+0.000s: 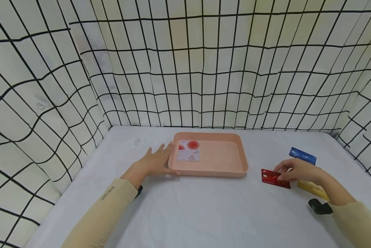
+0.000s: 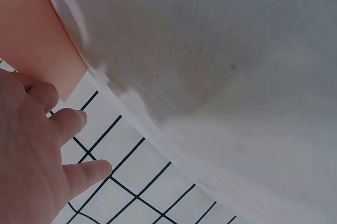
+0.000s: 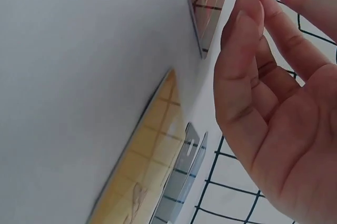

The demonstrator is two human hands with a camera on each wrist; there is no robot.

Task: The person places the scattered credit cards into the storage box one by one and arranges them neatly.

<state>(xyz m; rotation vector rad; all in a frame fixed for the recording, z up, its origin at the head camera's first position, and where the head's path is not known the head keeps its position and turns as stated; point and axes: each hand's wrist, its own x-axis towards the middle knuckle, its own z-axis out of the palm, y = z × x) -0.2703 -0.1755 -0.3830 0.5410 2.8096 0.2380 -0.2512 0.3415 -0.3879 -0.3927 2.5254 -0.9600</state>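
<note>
Your right grip (image 1: 297, 170): fingers curled at the right part of the red card (image 1: 267, 175); can't tell whether they pinch it. Your left grip (image 1: 157, 161): fingers spread, holding nothing, against the left end of the pink tray (image 1: 221, 155). Red card on the white-covered bench (image 1: 204, 210), right of the tray. Gold card (image 1: 312, 188) partly hidden by your right wrist; blue card (image 1: 302, 156) just beyond that hand. Pale picture card (image 1: 188, 153) inside the tray's left part.
</note>
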